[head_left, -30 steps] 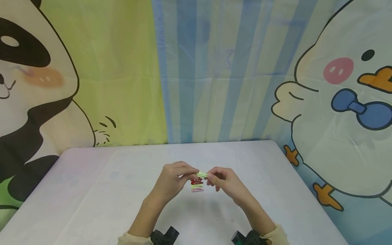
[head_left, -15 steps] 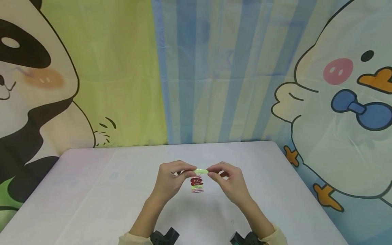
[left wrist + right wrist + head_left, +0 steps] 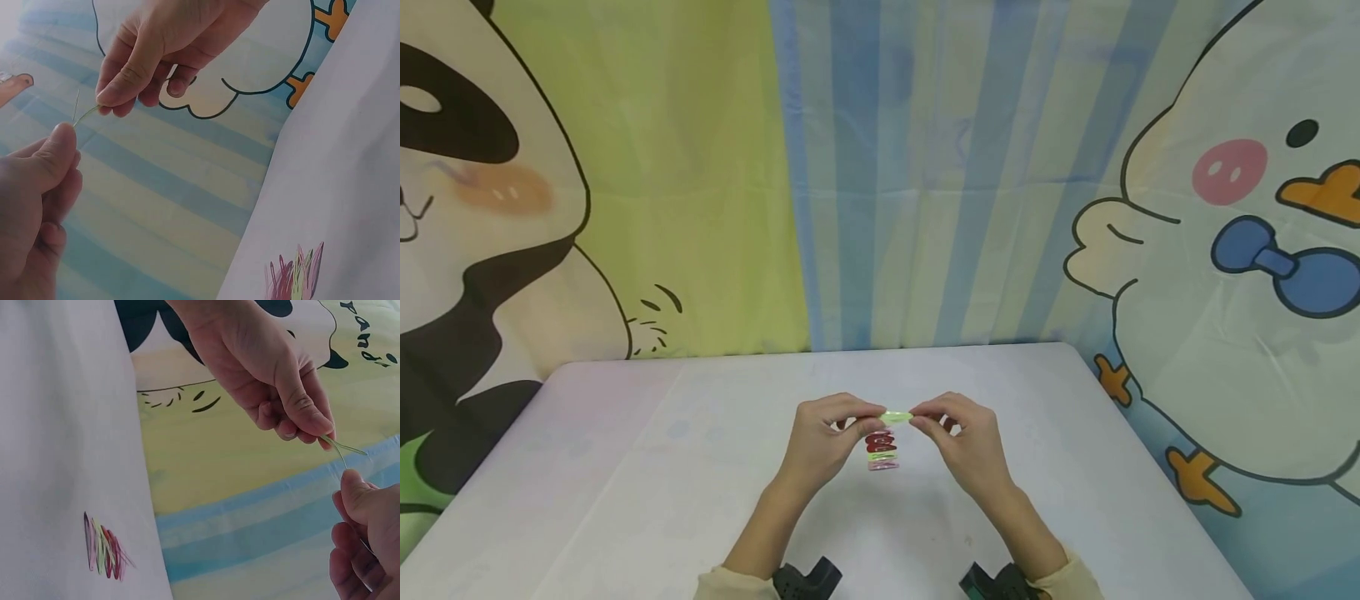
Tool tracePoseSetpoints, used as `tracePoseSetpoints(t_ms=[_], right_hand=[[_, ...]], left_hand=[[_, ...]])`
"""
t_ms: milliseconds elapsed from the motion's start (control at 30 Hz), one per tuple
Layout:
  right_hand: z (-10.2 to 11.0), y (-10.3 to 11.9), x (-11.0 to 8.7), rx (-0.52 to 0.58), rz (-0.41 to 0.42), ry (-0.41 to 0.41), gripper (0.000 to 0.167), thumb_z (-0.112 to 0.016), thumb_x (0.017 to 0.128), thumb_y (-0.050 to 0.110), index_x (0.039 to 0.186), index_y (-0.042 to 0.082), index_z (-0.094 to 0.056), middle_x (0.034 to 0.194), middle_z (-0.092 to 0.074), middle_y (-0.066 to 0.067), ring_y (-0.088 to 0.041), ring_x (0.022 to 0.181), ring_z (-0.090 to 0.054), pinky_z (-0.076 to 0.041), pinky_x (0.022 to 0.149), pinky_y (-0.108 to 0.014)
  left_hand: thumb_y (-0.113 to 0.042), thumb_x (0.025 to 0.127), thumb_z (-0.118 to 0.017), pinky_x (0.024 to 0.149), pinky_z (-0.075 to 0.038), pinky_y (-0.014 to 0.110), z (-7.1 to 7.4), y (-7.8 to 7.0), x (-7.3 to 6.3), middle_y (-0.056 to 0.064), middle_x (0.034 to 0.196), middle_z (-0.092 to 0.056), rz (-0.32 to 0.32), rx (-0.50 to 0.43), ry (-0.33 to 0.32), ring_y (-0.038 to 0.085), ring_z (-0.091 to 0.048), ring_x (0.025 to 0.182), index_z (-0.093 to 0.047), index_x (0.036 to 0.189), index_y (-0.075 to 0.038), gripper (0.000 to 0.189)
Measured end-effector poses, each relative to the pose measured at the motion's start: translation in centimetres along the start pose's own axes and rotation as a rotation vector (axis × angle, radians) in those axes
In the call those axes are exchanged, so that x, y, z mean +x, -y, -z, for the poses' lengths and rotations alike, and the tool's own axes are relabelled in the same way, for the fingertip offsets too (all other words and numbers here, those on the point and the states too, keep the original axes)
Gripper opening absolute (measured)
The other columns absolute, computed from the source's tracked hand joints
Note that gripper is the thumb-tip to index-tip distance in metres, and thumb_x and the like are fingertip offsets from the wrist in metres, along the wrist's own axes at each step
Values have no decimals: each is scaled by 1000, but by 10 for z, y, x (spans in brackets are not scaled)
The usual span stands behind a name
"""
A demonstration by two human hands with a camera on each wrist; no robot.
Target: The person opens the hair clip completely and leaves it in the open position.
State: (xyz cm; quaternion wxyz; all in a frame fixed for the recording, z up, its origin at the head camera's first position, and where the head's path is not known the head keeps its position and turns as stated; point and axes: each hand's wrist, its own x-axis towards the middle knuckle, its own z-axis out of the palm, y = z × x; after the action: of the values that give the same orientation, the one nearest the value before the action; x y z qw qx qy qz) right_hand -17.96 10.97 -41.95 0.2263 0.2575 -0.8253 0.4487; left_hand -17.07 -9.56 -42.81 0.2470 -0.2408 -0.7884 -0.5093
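Note:
A light green snap hair clip (image 3: 896, 417) is stretched between my two hands above the table. My left hand (image 3: 823, 437) pinches one end with thumb and fingertips; my right hand (image 3: 966, 446) pinches the other end the same way. In the right wrist view the green clip (image 3: 337, 446) shows two thin arms spread apart, one running to the right thumb. The left wrist view also has the clip (image 3: 86, 115) slightly bent, with a thin arm standing off it. Beneath the hands, a row of hair clips (image 3: 882, 450) in pink, red and green lies on the table.
The white table (image 3: 640, 475) reaches back to a printed curtain (image 3: 925, 167). In the right wrist view the row of clips (image 3: 106, 547) lies close to one another on the table. Both wrists carry black camera mounts (image 3: 808, 579).
Both hands have risen slightly from the row, which shows more fully. My right hand has shifted right and turned on the green clip's end. Over the last half second little has moved.

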Motion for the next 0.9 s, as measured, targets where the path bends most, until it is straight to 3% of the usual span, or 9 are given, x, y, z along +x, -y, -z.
tracePoseSetpoints(t_ms=[200,533,667,900], right_hand=[[-5,-5,0,-48,14,-2,10,-77,77,11,86,14,-74,77,-68,7,-2,70,-55,-49,60,-19],[-21,-24,0,-97,-17,9,9,-78,76,14,84,14,-74,74,-67,6,-3,67,-54,-48,58,-18],[-27,-32,2,-116,-27,22,7,-77,77,16,83,15,-74,73,-66,7,-3,65,-53,-46,57,-18],[-37,-47,8,-150,-7,46,5,-75,79,19,82,15,-73,73,-67,7,-3,62,-52,-45,57,-18]], left_hand=[[-14,77,-77,60,-45,21,2,5,0,-8,84,-72,-43,99,39,2,-58,71,-77,95,-12,18],[-8,79,-75,64,-51,23,0,21,0,-4,84,-71,-53,209,98,5,-64,76,-76,97,-9,18],[-10,80,-74,64,-51,21,-2,31,-1,-5,84,-71,-48,240,111,6,-64,77,-76,98,-11,18],[-13,81,-74,61,-51,28,-5,50,0,-5,84,-71,0,264,113,5,-63,75,-76,98,-13,17]])
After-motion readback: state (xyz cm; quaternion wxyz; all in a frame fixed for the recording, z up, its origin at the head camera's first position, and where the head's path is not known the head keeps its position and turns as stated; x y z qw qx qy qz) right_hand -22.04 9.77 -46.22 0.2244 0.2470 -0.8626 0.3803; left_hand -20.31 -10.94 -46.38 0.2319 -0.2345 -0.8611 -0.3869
